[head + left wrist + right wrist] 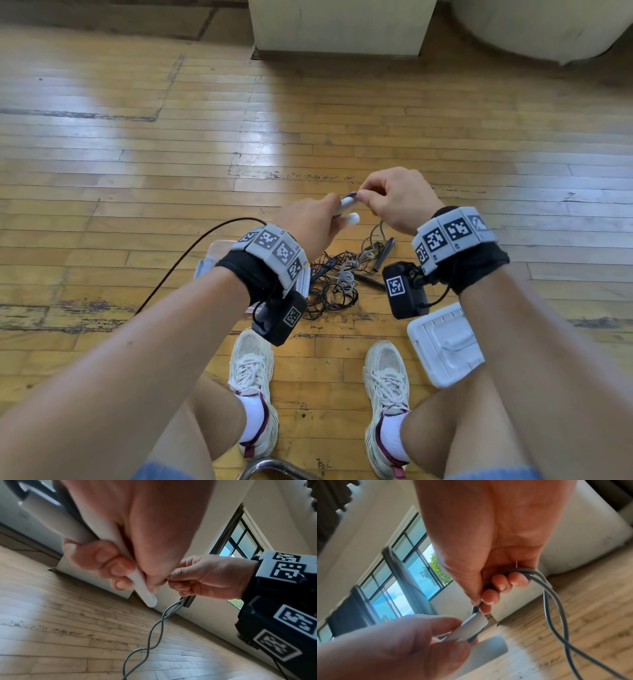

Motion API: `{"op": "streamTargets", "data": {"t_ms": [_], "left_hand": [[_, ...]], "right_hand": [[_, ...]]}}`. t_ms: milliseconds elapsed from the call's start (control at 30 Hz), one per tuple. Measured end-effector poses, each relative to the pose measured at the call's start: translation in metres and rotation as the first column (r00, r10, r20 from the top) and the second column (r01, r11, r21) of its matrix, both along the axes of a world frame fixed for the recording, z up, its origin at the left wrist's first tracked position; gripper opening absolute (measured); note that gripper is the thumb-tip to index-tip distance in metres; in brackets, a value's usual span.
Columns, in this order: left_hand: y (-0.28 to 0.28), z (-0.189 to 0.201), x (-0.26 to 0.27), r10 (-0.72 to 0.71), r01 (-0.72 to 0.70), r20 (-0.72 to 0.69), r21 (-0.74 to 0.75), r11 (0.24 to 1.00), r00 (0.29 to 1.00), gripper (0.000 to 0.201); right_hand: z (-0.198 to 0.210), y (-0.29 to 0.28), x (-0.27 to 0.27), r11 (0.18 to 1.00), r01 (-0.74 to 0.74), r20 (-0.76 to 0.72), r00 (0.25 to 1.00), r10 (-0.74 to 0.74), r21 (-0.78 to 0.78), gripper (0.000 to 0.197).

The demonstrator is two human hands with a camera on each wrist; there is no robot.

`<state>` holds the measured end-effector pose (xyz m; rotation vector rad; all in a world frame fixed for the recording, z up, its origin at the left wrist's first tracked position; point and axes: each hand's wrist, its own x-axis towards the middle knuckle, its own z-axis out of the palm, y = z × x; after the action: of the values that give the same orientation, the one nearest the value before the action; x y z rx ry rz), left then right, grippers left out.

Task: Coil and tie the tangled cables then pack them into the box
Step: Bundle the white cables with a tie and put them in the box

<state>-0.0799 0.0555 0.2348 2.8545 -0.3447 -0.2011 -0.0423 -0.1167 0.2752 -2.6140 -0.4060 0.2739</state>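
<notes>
My left hand [310, 222] grips two white plastic handles [144, 588]; my right hand [394, 200] pinches the thin grey cable [556, 601] beside them. Tangled dark cables [337, 281] lie below both hands, clear plastic box [209, 260] under my left wrist.

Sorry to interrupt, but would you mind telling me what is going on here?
A seated person is sorting cables. The left hand grips two white handles, while the right hand pinches the grey cable at one handle's end. A tangled cable pile lies on the wooden floor, beside a white lid.
</notes>
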Motion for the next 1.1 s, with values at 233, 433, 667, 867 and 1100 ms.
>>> {"op": "streamTargets", "data": {"t_ms": [233, 433, 667, 867, 1100], "left_hand": [[-0.002, 0.003, 0.003, 0.052, -0.056, 0.082, 0.052, 0.997, 0.995, 0.028], [-0.001, 0.01, 0.003, 0.117, -0.118, 0.043, 0.04, 0.992, 0.992, 0.024], [0.006, 0.023, 0.01, 0.171, -0.178, -0.049, -0.193, 0.965, 0.984, 0.028], [0.013, 0.029, 0.012, 0.163, -0.203, -0.129, -0.428, 0.881, 0.978, 0.026], [0.012, 0.039, 0.007, 0.151, -0.341, -0.328, -0.661, 0.669, 0.932, 0.026]], "right_hand": [[-0.008, 0.005, 0.005, 0.847, 0.399, -0.429, 0.873, -0.232, 0.353, 0.044], [-0.002, 0.005, 0.002, 0.805, 0.44, -0.615, 0.779, -0.123, 0.397, 0.027], [0.001, 0.008, -0.004, 0.695, 0.407, -0.522, 0.851, -0.053, 0.592, 0.01], [0.006, 0.005, -0.005, 0.705, 0.378, -0.574, 0.817, 0.051, 0.601, 0.012], [0.01, -0.001, -0.002, 0.732, 0.415, -0.578, 0.815, -0.035, 0.541, 0.028]]}}
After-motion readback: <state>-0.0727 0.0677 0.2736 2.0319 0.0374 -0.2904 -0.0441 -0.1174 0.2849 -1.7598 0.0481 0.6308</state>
